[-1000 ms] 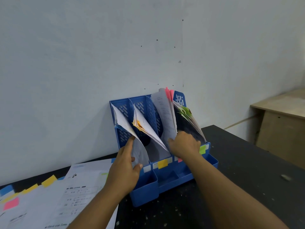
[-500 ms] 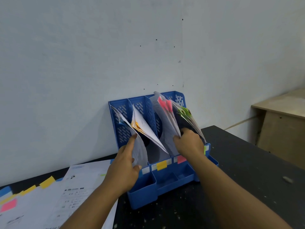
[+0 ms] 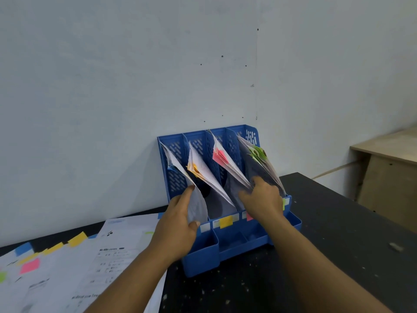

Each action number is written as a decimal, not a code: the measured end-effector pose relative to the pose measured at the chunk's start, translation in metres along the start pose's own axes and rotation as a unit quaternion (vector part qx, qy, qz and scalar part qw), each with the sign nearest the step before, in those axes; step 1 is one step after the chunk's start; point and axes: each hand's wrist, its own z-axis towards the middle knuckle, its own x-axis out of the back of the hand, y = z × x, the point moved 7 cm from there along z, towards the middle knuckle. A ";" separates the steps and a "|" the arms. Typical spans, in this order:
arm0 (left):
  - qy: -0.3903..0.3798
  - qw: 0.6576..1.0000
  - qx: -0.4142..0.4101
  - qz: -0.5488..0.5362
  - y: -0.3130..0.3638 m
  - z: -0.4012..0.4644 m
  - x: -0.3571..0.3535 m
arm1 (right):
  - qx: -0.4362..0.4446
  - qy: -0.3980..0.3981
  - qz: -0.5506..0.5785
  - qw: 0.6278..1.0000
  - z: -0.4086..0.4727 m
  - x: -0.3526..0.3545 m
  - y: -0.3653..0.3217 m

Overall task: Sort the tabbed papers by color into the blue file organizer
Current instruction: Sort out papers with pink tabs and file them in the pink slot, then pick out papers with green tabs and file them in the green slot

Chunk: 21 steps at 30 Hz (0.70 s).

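Over the last second your right hand [image 3: 261,199] has pushed the pink-tabbed white sheets [image 3: 222,160] down into the third slot of the blue slotted plastic file organizer [image 3: 200,256], fingers curled round their lower edge. Your left hand [image 3: 178,224] still pinches the blue-tabbed sheets [image 3: 178,168] in the first slot. More colour-tabbed loose papers [image 3: 74,256] wait unsorted on the dark surface [image 3: 338,245].

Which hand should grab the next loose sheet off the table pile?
Left, probably. The left hand sits beside the loose tabbed papers at the blue file organizer's left, while the right hand works between the pink-tabbed stack and green-tabbed stack.
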 end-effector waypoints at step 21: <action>0.126 0.960 0.239 0.074 -0.128 -0.205 0.141 | 0.258 -0.152 0.184 0.936 -0.228 -0.117 -0.170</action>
